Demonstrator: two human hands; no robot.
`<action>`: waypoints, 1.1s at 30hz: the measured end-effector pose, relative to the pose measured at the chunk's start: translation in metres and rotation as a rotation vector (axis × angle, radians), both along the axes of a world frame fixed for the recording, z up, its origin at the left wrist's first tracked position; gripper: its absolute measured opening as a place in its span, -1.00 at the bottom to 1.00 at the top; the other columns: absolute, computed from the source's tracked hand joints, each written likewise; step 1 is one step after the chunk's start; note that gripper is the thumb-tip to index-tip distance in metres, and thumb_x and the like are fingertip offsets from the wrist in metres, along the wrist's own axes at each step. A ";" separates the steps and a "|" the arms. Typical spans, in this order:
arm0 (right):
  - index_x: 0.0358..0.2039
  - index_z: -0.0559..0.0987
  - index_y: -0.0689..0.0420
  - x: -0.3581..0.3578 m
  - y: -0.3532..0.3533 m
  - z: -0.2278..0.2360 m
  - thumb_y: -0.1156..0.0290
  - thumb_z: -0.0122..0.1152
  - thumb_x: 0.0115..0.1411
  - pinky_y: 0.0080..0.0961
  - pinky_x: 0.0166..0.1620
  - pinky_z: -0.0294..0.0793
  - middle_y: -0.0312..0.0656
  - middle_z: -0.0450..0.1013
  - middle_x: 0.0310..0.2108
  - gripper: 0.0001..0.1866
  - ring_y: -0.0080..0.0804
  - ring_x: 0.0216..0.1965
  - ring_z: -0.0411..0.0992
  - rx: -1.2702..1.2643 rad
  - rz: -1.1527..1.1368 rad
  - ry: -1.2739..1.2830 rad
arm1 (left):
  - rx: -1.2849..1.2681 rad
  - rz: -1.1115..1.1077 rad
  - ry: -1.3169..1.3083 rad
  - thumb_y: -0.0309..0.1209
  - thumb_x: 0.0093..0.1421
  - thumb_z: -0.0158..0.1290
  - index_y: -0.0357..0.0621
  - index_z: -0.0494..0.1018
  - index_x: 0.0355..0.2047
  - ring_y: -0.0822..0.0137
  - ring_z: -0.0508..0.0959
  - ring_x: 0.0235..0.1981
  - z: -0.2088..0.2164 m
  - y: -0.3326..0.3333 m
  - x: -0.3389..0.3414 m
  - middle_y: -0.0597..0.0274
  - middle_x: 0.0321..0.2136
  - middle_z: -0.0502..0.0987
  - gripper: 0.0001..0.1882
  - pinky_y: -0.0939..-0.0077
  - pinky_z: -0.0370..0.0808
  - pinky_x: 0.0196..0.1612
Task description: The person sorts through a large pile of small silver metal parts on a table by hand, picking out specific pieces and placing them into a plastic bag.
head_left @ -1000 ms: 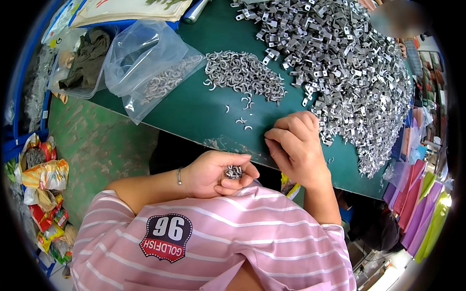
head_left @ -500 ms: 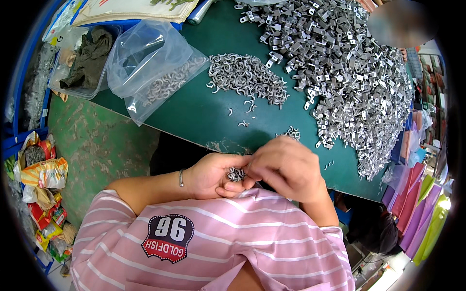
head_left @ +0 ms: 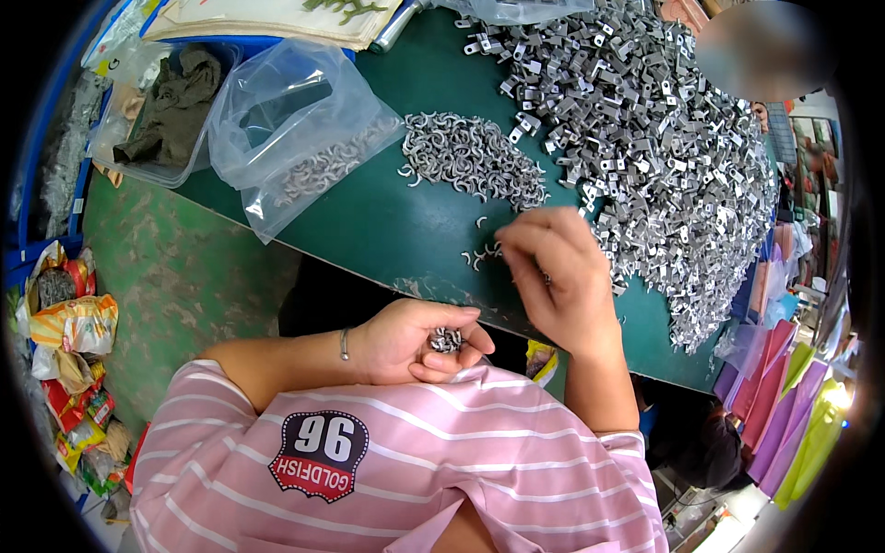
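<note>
My left hand (head_left: 406, 341) is palm up in front of my chest, its fingers curled around a small heap of curved metal pieces (head_left: 445, 341). Over the table's near edge, my right hand (head_left: 562, 276) reaches out with thumb and fingers apart. Its fingertips hover beside a few loose curved pieces (head_left: 477, 255) on the green tabletop (head_left: 369, 249). Beyond them lies a larger pile of the same grey, C-shaped pieces (head_left: 470, 157). A clear plastic bag (head_left: 277, 120) to its left holds more of them.
A big heap of bent metal brackets (head_left: 654, 157) covers the table's right side. At the far left are a plastic tub (head_left: 198, 152) with a dark cloth (head_left: 175, 106) and a stack of boards or papers (head_left: 267, 20). Colourful packets (head_left: 78, 327) stand by the green floor (head_left: 184, 249).
My right hand has moved from beside my left hand, away from me and over the tabletop. My left hand stays in place, cupping the curved pieces.
</note>
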State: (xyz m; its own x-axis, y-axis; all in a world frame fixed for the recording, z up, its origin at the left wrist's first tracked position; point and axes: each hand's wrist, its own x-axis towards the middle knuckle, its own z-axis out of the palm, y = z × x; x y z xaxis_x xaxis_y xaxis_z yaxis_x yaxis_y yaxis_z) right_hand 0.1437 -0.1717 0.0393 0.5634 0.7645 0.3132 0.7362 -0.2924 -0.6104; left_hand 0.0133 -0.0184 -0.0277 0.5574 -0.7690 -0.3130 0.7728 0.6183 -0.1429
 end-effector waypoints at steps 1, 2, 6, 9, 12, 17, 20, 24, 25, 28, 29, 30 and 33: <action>-0.35 0.57 0.24 0.002 0.003 -0.001 0.68 0.27 -0.06 -0.32 -0.31 0.41 -0.13 0.45 -0.36 -0.79 -0.14 -0.36 0.40 -0.023 -0.054 -0.065 | 0.002 -0.009 -0.005 -0.19 0.37 -0.15 -0.43 0.47 -0.22 0.55 0.20 -0.67 0.000 0.000 0.001 0.12 -0.47 0.40 -0.56 0.73 0.10 -0.71; -0.35 0.58 0.22 0.003 0.007 -0.003 0.67 0.26 -0.06 -0.32 -0.32 0.39 -0.14 0.44 -0.37 -0.79 -0.16 -0.37 0.39 -0.046 -0.108 -0.130 | -0.001 -0.014 -0.005 -0.19 0.37 -0.15 -0.43 0.47 -0.22 0.55 0.20 -0.67 0.001 0.000 0.001 0.12 -0.47 0.40 -0.56 0.73 0.10 -0.71; -0.35 0.60 0.18 0.005 0.026 -0.013 0.64 0.26 -0.08 -0.33 -0.30 0.33 -0.19 0.43 -0.39 -0.78 -0.21 -0.34 0.38 -0.109 -0.109 -0.258 | 0.009 -0.015 0.019 -0.19 0.37 -0.15 -0.44 0.47 -0.22 0.55 0.20 -0.67 0.003 0.002 0.001 0.11 -0.47 0.40 -0.56 0.73 0.11 -0.71; -0.36 0.60 0.16 0.001 0.020 -0.011 0.63 0.26 -0.08 -0.34 -0.28 0.32 -0.23 0.44 -0.39 -0.79 -0.22 -0.33 0.39 -0.123 -0.110 -0.186 | 0.013 -0.029 -0.012 -0.18 0.38 -0.18 -0.40 0.49 -0.23 0.55 0.20 -0.67 0.002 0.003 0.002 0.14 -0.45 0.39 -0.55 0.74 0.13 -0.69; -0.36 0.60 0.12 0.004 0.017 -0.013 0.63 0.25 -0.08 -0.35 -0.28 0.31 -0.26 0.44 -0.40 -0.78 -0.25 -0.34 0.38 -0.076 -0.194 -0.179 | 0.007 -0.007 -0.039 -0.18 0.38 -0.20 -0.38 0.50 -0.24 0.55 0.20 -0.67 -0.002 0.000 0.000 0.15 -0.45 0.39 -0.54 0.74 0.14 -0.69; -0.38 0.60 0.12 0.000 0.025 -0.009 0.62 0.30 -0.04 -0.37 -0.26 0.30 -0.26 0.46 -0.39 -0.82 -0.26 -0.34 0.39 -0.185 -0.148 -0.270 | 0.012 -0.024 -0.021 -0.17 0.38 -0.20 -0.38 0.50 -0.24 0.55 0.20 -0.67 0.002 0.002 0.001 0.15 -0.46 0.39 -0.54 0.74 0.14 -0.69; -0.37 0.59 0.11 -0.001 0.025 -0.008 0.60 0.32 -0.05 -0.39 -0.24 0.27 -0.27 0.45 -0.38 -0.81 -0.27 -0.32 0.39 -0.205 -0.126 -0.269 | 0.006 -0.019 -0.025 -0.16 0.38 -0.19 -0.38 0.50 -0.24 0.55 0.20 -0.68 0.000 0.002 0.001 0.15 -0.46 0.39 -0.54 0.74 0.14 -0.69; -0.37 0.55 0.13 -0.003 0.021 -0.007 0.60 0.30 -0.08 -0.35 -0.21 0.29 -0.24 0.46 -0.37 -0.79 -0.26 -0.33 0.41 -0.139 -0.118 -0.234 | -0.010 -0.027 0.002 -0.17 0.37 -0.17 -0.40 0.48 -0.23 0.56 0.20 -0.68 0.001 0.001 0.002 0.14 -0.46 0.39 -0.55 0.74 0.13 -0.70; -0.36 0.54 0.14 -0.002 0.019 -0.009 0.60 0.29 -0.08 -0.34 -0.21 0.29 -0.22 0.46 -0.37 -0.78 -0.26 -0.33 0.41 -0.094 -0.110 -0.221 | -0.011 -0.019 0.001 -0.18 0.37 -0.16 -0.41 0.47 -0.22 0.55 0.20 -0.68 0.000 0.001 0.002 0.13 -0.46 0.39 -0.56 0.73 0.12 -0.71; -0.42 0.54 0.17 -0.007 0.007 0.003 0.67 0.28 -0.08 -0.41 -0.31 0.47 -0.18 0.51 -0.41 -0.81 -0.25 -0.37 0.50 0.053 -0.122 -0.019 | -0.017 -0.013 -0.017 -0.19 0.38 -0.16 -0.42 0.46 -0.20 0.55 0.19 -0.69 -0.001 0.002 0.000 0.11 -0.46 0.40 -0.56 0.73 0.10 -0.72; -0.44 0.54 0.17 -0.010 0.004 0.011 0.68 0.28 -0.08 -0.44 -0.32 0.48 -0.17 0.51 -0.42 -0.82 -0.25 -0.37 0.51 0.052 -0.047 0.045 | -0.020 -0.013 -0.028 -0.18 0.38 -0.17 -0.42 0.46 -0.20 0.55 0.18 -0.70 -0.003 0.002 0.000 0.10 -0.45 0.41 -0.55 0.73 0.10 -0.73; -0.45 0.55 0.18 -0.014 0.000 0.016 0.69 0.27 -0.08 -0.46 -0.33 0.50 -0.17 0.52 -0.42 -0.83 -0.26 -0.38 0.51 0.051 0.027 0.110 | -0.027 -0.006 -0.039 -0.18 0.38 -0.18 -0.42 0.46 -0.20 0.55 0.18 -0.70 -0.004 0.002 0.001 0.10 -0.45 0.41 -0.55 0.73 0.10 -0.73; -0.43 0.58 0.19 -0.024 -0.008 0.020 0.60 0.35 -0.09 -0.40 -0.29 0.47 -0.16 0.52 -0.41 -0.83 -0.25 -0.37 0.51 0.042 0.262 0.273 | -0.156 0.029 -0.030 -0.17 0.39 -0.22 -0.41 0.47 -0.20 0.55 0.17 -0.71 -0.010 -0.002 0.001 0.06 -0.46 0.42 -0.53 0.73 0.12 -0.73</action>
State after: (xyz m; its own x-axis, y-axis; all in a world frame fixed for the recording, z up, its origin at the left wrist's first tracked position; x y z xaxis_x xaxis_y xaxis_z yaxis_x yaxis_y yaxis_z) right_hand 0.1194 -0.1796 0.0597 0.4172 0.8836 0.2124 0.5914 -0.0865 -0.8017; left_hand 0.0147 -0.0200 -0.0374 0.5876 -0.7903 -0.1737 0.7601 0.6127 -0.2164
